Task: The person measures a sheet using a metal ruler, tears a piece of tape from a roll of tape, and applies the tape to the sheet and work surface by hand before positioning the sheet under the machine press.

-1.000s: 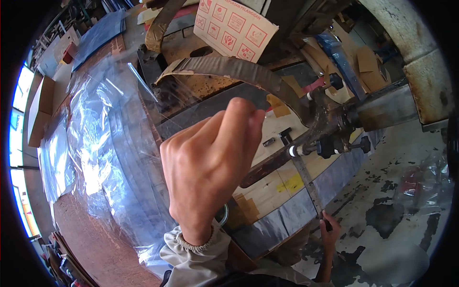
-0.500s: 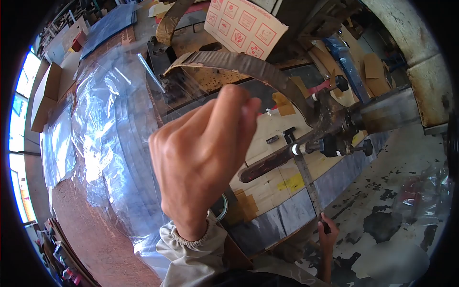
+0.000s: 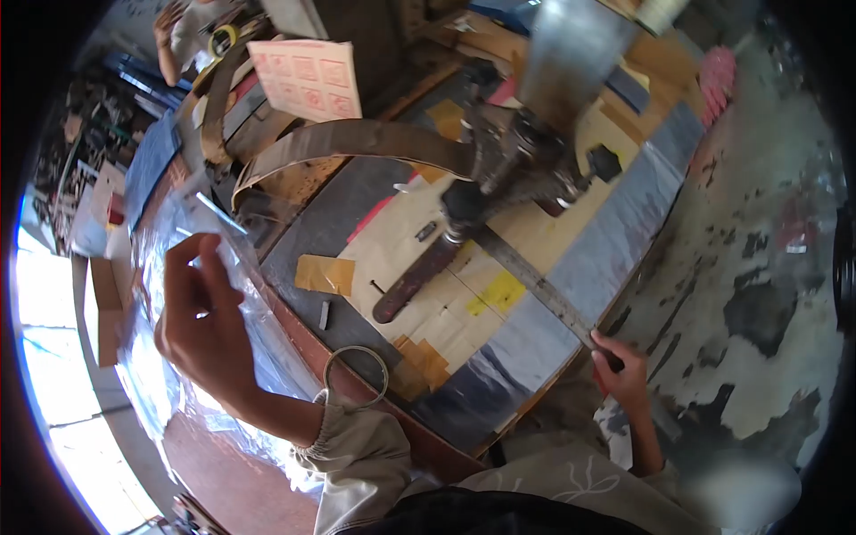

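Observation:
My left hand [image 3: 207, 325] is raised over the clear plastic sheets [image 3: 267, 348] on the left. Its fingers are curled together; whether film is between them I cannot make out. My right hand [image 3: 624, 379], low on the right, grips the dark end of a long metal strip that looks like a steel ruler [image 3: 544, 290]. A small red part [image 3: 600, 374] shows by its fingers. The strip lies slanting across a pale board [image 3: 464, 321] with yellow and brown tape, its far end under a dark metal clamp [image 3: 464, 201].
A tape roll ring [image 3: 357, 376] stands near my left sleeve. A curved brown band [image 3: 357, 138] arches from the clamp, with a printed carton flap [image 3: 308, 78] behind. Another person [image 3: 192, 40] is at the far left. A pink glove [image 3: 718, 85] lies right.
My left hand has moved left and down from over the board to above the plastic sheets. My view has turned, showing another person. The right hand keeps its hold on the ruler.

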Demonstrator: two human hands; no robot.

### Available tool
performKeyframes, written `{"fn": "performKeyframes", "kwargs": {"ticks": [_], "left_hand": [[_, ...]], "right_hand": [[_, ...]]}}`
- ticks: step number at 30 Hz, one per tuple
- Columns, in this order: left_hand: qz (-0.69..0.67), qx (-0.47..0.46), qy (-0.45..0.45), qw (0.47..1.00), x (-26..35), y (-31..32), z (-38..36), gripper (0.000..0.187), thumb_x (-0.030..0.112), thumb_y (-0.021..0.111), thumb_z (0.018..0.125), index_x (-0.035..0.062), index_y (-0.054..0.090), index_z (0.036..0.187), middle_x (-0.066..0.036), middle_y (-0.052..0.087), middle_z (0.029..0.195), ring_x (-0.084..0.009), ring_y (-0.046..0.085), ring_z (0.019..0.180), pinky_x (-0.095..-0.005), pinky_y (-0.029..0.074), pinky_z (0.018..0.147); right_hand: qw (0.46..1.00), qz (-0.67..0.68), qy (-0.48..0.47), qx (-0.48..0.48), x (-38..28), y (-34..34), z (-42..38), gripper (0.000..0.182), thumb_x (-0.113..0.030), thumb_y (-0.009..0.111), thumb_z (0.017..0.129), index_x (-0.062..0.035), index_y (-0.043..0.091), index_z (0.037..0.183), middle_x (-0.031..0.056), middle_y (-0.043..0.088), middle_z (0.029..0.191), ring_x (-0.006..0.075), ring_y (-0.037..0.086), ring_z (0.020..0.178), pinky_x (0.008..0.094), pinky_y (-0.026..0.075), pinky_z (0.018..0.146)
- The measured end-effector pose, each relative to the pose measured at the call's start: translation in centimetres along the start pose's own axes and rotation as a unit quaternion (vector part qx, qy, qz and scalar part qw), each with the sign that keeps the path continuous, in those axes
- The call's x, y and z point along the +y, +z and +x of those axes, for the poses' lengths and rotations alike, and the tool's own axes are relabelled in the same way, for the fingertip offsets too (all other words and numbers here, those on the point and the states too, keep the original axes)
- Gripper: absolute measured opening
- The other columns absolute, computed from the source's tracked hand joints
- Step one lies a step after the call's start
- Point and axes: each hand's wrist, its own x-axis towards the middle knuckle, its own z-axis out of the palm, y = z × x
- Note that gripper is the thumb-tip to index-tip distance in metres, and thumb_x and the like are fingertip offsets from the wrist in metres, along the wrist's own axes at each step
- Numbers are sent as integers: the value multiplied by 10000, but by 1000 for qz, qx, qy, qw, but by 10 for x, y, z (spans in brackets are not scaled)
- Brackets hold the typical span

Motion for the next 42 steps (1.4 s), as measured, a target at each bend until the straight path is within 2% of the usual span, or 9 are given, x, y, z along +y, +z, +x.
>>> {"fn": "performKeyframes", "kwargs": {"ticks": [4, 6, 17, 25, 31, 34, 37, 40, 42], "left_hand": [[63, 18, 18, 998, -13, -12, 1, 131, 229, 606, 962, 143, 705, 952, 32, 520, 512, -29, 512, 456, -223, 344, 463], [89, 25, 36, 995, -20, -19, 0, 158, 268, 584, 975, 171, 709, 972, 47, 522, 505, -30, 513, 461, -232, 360, 466], [110, 71, -24, 991, -21, -31, -4, 229, 357, 568, 973, 187, 718, 938, 54, 563, 533, -29, 539, 478, -248, 405, 486], [71, 55, 3, 996, -5, -34, -7, 154, 260, 601, 962, 164, 720, 943, 44, 569, 550, -21, 524, 463, -223, 366, 473], [-4, 71, -25, 997, 7, -31, -8, 81, 179, 657, 926, 113, 705, 922, 38, 533, 519, -14, 476, 438, -206, 326, 451], [-31, 84, -1, 996, 5, -26, -8, 48, 160, 692, 898, 114, 705, 897, 31, 501, 494, -12, 457, 438, -213, 315, 431], [-11, 72, -9, 997, 5, -25, -5, 46, 132, 722, 866, 108, 688, 845, 35, 470, 482, -21, 423, 447, -219, 312, 430], [-40, 65, -5, 997, 0, -23, -4, 69, 114, 741, 840, 99, 675, 825, 26, 473, 472, -27, 427, 425, -221, 308, 413], [-62, 60, 8, 996, -2, -21, -2, 74, 103, 743, 834, 97, 670, 819, 22, 475, 468, -29, 428, 413, -224, 306, 403]], "right_hand": [[999, 20, -33, 15, -3, 0, 3, 291, -22, 700, 796, -37, 700, 1087, 167, 705, 1030, 278, 698, 938, 306, 540, 811], [1000, 28, -4, 6, -3, -1, 4, 286, -35, 700, 802, -41, 700, 1088, 158, 706, 1031, 280, 695, 947, 316, 539, 831], [999, 28, -19, 0, -1, -1, 3, 282, -64, 689, 819, -60, 697, 1101, 112, 713, 1047, 273, 695, 928, 347, 520, 899], [1000, 18, -15, 5, 1, 0, 2, 284, -29, 696, 806, -43, 700, 1090, 137, 717, 1000, 258, 705, 894, 304, 541, 778], [999, 17, -31, 12, 0, 2, 2, 258, -26, 688, 817, -3, 694, 1074, 159, 714, 1015, 249, 706, 929, 307, 533, 812], [1000, -5, -26, 8, 4, 1, 0, 251, -22, 681, 825, 7, 688, 1074, 164, 713, 1023, 237, 703, 940, 309, 529, 824], [999, 2, -36, -2, -1, 1, 2, 254, -23, 670, 835, 16, 677, 1086, 169, 706, 1045, 229, 696, 954, 311, 523, 836], [1000, -14, 17, -22, 3, -1, -1, 265, -21, 647, 850, 24, 660, 1111, 172, 700, 1060, 229, 688, 971, 313, 513, 855], [999, -27, 9, -23, -1, -1, 0, 272, -28, 638, 855, 26, 653, 1121, 174, 698, 1066, 236, 684, 987, 314, 506, 870]]}}
